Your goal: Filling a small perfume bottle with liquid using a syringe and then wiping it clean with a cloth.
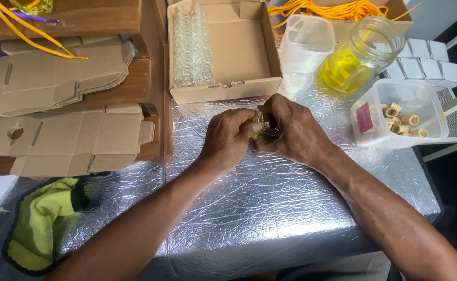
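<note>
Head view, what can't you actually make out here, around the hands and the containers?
- Small yellow item: mostly hidden between the left hand and right hand; its shape cannot be told.
- Clear bottles in the cardboard box: too glassy and small to count.
- Glass jar: yellow contents blurred by the glass.
- Plastic tub: part of its small tan pieces hidden behind a red piece.
- Yellow cords: cut off by the top edge.

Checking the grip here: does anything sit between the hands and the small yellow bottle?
Nothing visible does. The left hand and right hand both close directly on the small yellow bottle above the foil-covered table.
</note>
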